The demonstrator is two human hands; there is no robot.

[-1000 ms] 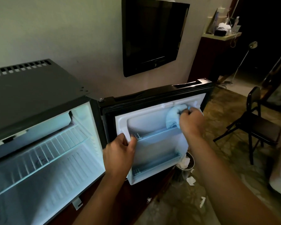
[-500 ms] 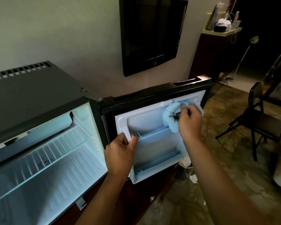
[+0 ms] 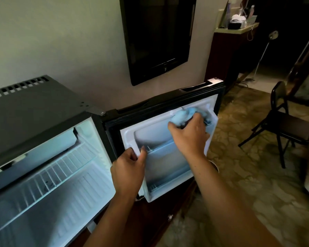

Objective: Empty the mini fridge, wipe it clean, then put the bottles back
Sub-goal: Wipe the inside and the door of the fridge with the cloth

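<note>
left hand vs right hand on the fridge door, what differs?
The left hand grips the hinge-side edge of the white plastic inner door of the open black mini fridge, steadying it; the right hand grips a crumpled light blue cloth.
The left hand sits low, beside the upper door shelf; the right hand is high, pressing the cloth near the door's top outer corner.
Both are bare, with curled fingers, on the door's inner side.

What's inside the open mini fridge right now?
Inside the mini fridge only a bare wire shelf and white walls show, no bottles. The lowest part runs out of frame, unseen.
</note>
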